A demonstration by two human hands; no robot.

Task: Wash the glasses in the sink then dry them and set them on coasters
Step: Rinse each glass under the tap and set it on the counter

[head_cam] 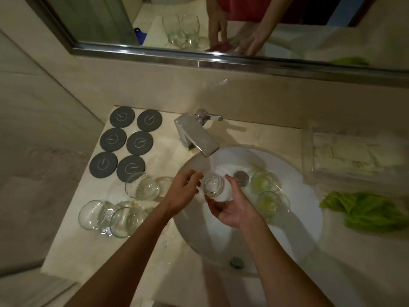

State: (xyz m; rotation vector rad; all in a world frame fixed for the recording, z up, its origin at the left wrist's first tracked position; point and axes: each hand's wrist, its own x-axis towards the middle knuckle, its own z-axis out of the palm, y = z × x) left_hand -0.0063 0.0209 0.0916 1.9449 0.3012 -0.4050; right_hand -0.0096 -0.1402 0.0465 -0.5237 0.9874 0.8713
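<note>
Clear drinking glass (pixel 213 185) sits under the chrome tap (pixel 197 136) over the white sink (pixel 305 196); my right hand (pixel 232 209) grips it, left hand (pixel 183 189) fingers rubbing its rim. Two glasses remain in the basin, three stand wet on the surface, and I judge all six grey round coasters (pixel 124 142) unfilled.

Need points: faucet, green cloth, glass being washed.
faucet (pixel 200 138), head view, flat top of the spout
green cloth (pixel 363 210), head view, middle of the crumpled fabric
glass being washed (pixel 213 185), head view, open mouth, between both hands

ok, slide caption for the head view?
Both hands rinse a glass under the faucet; six coasters wait.
</note>
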